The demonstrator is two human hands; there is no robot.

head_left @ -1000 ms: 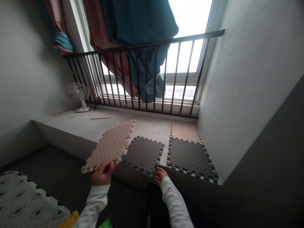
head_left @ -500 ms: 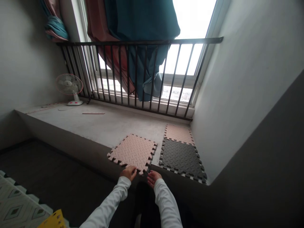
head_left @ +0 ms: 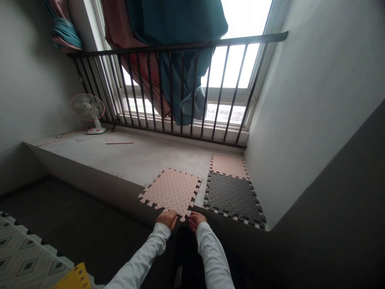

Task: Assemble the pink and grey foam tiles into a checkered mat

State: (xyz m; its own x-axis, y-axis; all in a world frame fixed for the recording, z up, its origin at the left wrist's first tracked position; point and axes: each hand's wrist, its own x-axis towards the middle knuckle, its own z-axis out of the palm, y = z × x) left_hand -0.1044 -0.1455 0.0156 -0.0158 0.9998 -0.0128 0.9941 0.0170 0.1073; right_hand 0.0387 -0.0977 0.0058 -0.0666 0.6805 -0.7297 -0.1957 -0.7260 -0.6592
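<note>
Grey concrete forms a raised ledge [head_left: 132,156] under the window, with a black railing [head_left: 180,44] along its far side and a teal curtain [head_left: 177,24] draped over the bars. We stand at the ledge's near edge, with both white sleeves reaching forward.

A pink foam mat [head_left: 171,190] with toothed edges lies flat on the ledge in front of us, its near edge at the lip. Our left hand [head_left: 167,219] touches that near edge with the fingers curled; we cannot tell whether they pinch the mat or only press on it. Our right hand [head_left: 197,220] sits just beside it, close to the left hand but apart from it. It rests at the mat's near right corner with the fingers loose and holding nothing.

A dark foam mat [head_left: 233,196] lies to the right of the pink one with a narrow gap between them, and a second pink mat [head_left: 228,165] joins its far side against the wall. A small fan [head_left: 88,110] stands at the ledge's far left, with a thin stick [head_left: 119,143] lying near it.
</note>
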